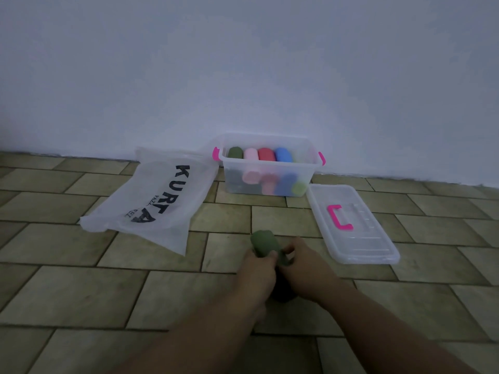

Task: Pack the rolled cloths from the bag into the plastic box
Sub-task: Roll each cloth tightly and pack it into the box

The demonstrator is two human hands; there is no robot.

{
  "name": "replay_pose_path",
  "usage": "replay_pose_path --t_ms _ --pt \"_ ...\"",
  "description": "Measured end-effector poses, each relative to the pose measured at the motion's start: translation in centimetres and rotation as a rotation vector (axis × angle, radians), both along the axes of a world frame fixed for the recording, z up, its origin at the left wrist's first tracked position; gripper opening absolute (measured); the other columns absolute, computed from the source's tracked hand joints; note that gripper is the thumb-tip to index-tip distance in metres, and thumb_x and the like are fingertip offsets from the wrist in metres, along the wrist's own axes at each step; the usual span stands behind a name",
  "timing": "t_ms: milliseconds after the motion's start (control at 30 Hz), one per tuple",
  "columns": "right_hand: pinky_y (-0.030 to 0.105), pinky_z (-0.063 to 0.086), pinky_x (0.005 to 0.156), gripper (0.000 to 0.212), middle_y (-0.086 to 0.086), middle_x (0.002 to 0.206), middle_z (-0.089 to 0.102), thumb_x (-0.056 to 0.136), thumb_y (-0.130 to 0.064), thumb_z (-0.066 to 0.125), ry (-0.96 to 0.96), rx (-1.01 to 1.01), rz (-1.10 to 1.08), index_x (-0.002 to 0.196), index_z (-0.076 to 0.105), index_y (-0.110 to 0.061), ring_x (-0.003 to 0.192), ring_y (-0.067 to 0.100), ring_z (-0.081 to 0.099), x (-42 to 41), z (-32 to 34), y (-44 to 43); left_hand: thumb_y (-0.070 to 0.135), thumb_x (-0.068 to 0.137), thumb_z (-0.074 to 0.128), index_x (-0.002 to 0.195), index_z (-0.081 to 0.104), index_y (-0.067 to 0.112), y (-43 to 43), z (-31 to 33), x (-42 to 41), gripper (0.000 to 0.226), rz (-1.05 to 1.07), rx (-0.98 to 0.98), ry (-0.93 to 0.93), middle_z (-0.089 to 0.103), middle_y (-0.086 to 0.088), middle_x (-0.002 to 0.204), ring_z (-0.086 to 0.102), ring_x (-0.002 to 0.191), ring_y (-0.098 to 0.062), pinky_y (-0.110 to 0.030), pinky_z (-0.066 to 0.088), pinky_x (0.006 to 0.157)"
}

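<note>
Olive rolled cloth [262, 245] — soft, cylindrical, held low over the tiled floor [81, 292]; a stretch of tile separates it from the box.
Left hand [256, 271]: fingers curled round the roll.
Right hand [305, 268]: fingers pinch what seems a loose end, blurred.
Plastic box [267, 163] — clear, rectangular, pink catches, against the wall [243, 63]; rolled cloths [266, 153] in green, pink, red and blue sit inside in rows.
Lid [372, 244]: flat, just right of the box.
Bag [151, 203]: translucent, limp, lying to its left.
</note>
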State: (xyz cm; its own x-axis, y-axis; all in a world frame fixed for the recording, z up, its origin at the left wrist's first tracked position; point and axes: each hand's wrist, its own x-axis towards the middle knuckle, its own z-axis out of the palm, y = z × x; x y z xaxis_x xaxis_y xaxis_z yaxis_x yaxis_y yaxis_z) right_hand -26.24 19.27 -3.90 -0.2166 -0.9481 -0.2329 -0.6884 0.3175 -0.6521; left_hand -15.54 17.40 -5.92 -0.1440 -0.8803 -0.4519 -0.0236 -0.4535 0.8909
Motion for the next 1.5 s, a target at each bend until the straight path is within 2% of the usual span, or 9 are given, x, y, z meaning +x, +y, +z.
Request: replay_pose_path --t_ms 133,333,533,667,800,1000,1133,1267,1500 --pt "0.023 0.053 0.063 0.037 -0.005 0.097 0.060 0.081 -0.041 0.068 -0.275 0.004 0.008 0.108 0.047 -0.027 0.083 0.011 0.063 0.9 -0.2 1.5 0.032 0.092 0.057 0.121 0.052 0.022 -0.9 0.0 1.0 0.030 0.082 0.135 0.190 0.062 -0.010 0.109 0.061 0.096 -0.031 -0.052 0.052 0.084" --pt "0.042 0.059 0.074 0.024 0.002 0.103 0.066 0.087 -0.027 0.065 -0.648 0.004 -0.046 0.103 0.049 -0.020 0.089 0.020 0.068 0.5 0.9 0.1 0.020 0.081 0.070 0.108 0.058 0.027 -2.2 0.6 1.1 0.031 0.067 0.097 0.314 0.066 -0.012 0.104 0.066 0.091 -0.033 -0.049 0.057 0.067" --pt "0.031 0.055 0.059 0.016 0.009 0.089 0.070 0.085 -0.009 0.066 -0.784 -0.075 -0.073 0.097 0.055 -0.013 0.078 0.021 0.070 -2.0 5.4 -5.7 0.034 0.074 0.074 0.136 0.038 0.026 -9.4 5.5 -0.6 0.072 -0.040 -0.327 0.007 0.058 -0.002 0.120 0.058 0.104 -0.021 -0.043 0.052 0.087" --pt "0.029 0.052 0.052 0.016 0.015 0.094 0.064 0.085 -0.005 0.064 -0.799 -0.156 -0.105 0.095 0.055 -0.013 0.076 0.025 0.064 -5.4 9.9 -11.9 0.068 0.083 0.037 0.149 0.015 0.025 -17.4 8.7 -1.3 0.082 -0.120 -0.618 -0.507 0.036 -0.007 0.149 0.037 0.132 -0.030 -0.048 0.031 0.106" --pt "0.032 0.052 0.054 0.024 0.012 0.100 0.059 0.085 -0.015 0.066 -0.446 -0.362 -0.272 0.103 0.051 -0.016 0.080 0.024 0.061 -9.2 12.3 -19.3 0.069 0.087 0.031 0.150 -0.007 0.016 -23.5 8.1 -0.9 0.091 -0.179 -0.637 -1.154 -0.003 -0.009 0.160 0.000 0.146 -0.029 -0.054 0.006 0.113" --pt "0.036 0.041 0.076 0.049 0.022 0.122 0.052 0.091 -0.018 0.053 0.406 -0.106 -0.186 0.132 0.032 -0.004 0.106 0.035 0.053 -11.3 10.0 -26.7 0.068 0.086 0.030 0.150 -0.010 0.016 -25.6 5.3 -1.0 0.091 -0.254 -0.646 -1.157 -0.010 -0.016 0.158 -0.008 0.144 -0.035 -0.049 0.004 0.114" --pt "0.039 0.043 0.090 0.052 0.019 0.126 0.050 0.087 -0.020 0.056 0.624 0.139 -0.089 0.132 0.035 -0.002 0.114 0.033 0.052 -9.6 9.4 -28.0 0.068 0.087 0.029 0.150 -0.010 0.018 -25.5 5.3 -0.9 0.089 -0.259 -0.660 -1.177 -0.011 -0.016 0.158 -0.009 0.144 -0.035 -0.050 0.003 0.114" --pt "0.036 0.044 0.078 0.018 0.005 0.090 0.055 0.086 -0.024 0.057 0.816 0.076 -0.043 0.100 0.061 -0.013 0.089 0.025 0.055 -9.1 9.7 -27.4 0.067 0.087 0.028 0.150 -0.009 0.018 -25.3 5.5 -0.8 0.088 -0.267 -0.652 -1.183 -0.011 -0.016 0.158 -0.009 0.144 -0.035 -0.050 0.002 0.114" --pt "0.031 0.042 0.078 0.010 0.005 0.080 0.048 0.084 -0.021 0.060 0.969 0.172 0.199 0.085 0.054 -0.012 0.082 0.022 0.049 -9.4 9.8 -26.8 0.068 0.087 0.027 0.150 -0.008 0.018 -25.3 5.3 -0.9 0.088 -0.260 -0.650 -1.194 -0.012 -0.015 0.158 -0.009 0.145 -0.034 -0.050 0.001 0.114"
